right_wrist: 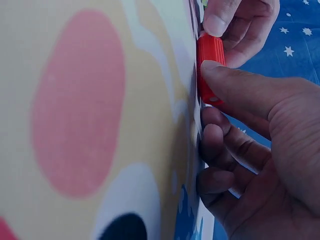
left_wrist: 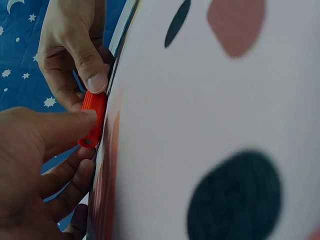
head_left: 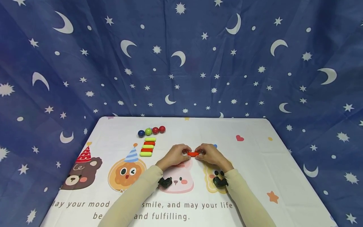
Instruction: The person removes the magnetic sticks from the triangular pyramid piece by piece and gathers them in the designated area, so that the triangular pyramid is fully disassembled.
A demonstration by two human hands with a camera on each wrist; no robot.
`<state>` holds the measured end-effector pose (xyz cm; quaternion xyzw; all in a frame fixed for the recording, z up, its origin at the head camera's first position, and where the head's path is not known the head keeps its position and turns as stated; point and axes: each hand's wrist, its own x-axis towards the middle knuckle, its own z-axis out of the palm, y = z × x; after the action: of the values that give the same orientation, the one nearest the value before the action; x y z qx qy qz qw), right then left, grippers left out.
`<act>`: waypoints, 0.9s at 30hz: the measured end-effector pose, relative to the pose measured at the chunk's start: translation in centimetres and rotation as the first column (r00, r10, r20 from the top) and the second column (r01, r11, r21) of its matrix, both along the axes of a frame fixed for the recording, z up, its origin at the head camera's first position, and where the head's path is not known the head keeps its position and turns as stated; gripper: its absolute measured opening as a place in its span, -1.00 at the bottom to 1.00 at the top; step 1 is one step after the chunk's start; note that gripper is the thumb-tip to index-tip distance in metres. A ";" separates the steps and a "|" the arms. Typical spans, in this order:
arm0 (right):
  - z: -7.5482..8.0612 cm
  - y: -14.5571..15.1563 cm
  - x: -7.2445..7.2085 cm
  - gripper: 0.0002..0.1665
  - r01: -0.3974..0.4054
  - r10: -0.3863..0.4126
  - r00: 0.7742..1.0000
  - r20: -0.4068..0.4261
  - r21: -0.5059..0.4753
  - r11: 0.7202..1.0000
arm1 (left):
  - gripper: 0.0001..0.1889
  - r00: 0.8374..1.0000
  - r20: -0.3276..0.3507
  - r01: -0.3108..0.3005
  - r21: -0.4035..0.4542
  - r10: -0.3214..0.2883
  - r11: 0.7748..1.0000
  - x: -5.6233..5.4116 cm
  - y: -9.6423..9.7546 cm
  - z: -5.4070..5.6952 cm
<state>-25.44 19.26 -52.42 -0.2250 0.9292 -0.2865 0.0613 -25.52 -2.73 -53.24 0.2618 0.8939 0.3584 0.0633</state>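
Between both hands, low over the white tablecloth (head_left: 249, 164), is a red ribbed cylinder bead (head_left: 193, 154). My left hand (head_left: 178, 155) pinches one end with thumb and forefinger, and my right hand (head_left: 211, 154) pinches the other. In the left wrist view the bead (left_wrist: 93, 104) lies lengthwise along the cloth, a small dark hole showing in its near end. The right wrist view shows the right thumb (right_wrist: 235, 82) across the bead (right_wrist: 212, 52), while the other fingers of that hand curl beneath, against the cloth.
Left of the hands, yellow bars (head_left: 146, 154) and red bars (head_left: 146, 150) alternate in a column. Behind them stands a row of balls: a blue ball (head_left: 141, 133), a green ball (head_left: 148, 131) and two red balls (head_left: 162, 129). A starry blue curtain (head_left: 181, 78) surrounds the table.
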 end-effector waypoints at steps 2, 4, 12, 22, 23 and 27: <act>0.1 0.0 0.0 -0.68 -0.001 0.001 1.000 0.005 -0.010 1.000 | -0.74 1.000 -0.012 -0.008 -0.011 0.008 1.000 0.0 0.1 0.1; 0.3 0.1 0.0 -0.68 0.000 0.000 1.000 0.013 -0.021 1.000 | -0.78 0.999 -0.030 -0.014 -0.027 0.013 1.000 0.0 0.1 0.1; 0.9 0.4 0.1 -0.64 -0.004 0.005 1.000 0.013 -0.028 1.000 | -0.81 0.999 -0.028 -0.026 -0.033 0.025 0.999 0.1 -0.3 0.3; 1.3 0.7 0.1 -0.66 0.005 -0.005 1.000 0.002 -0.038 0.999 | -0.82 0.999 0.002 -0.044 -0.006 0.044 0.999 0.5 -1.5 0.9; 1.3 0.7 0.1 -0.66 0.005 -0.005 1.000 -0.001 -0.037 0.999 | -0.81 0.999 0.004 -0.046 -0.005 0.046 0.999 0.6 -1.7 1.0; 1.6 0.7 0.3 -0.68 -0.003 0.003 1.000 -0.012 -0.035 0.999 | -0.80 0.998 0.007 -0.060 0.023 0.059 0.998 0.9 -2.3 1.4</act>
<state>-25.18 19.95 -50.85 -0.2293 0.9240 -0.3015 0.0521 -24.64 -5.06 -51.83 0.2347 0.8969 0.3711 0.0523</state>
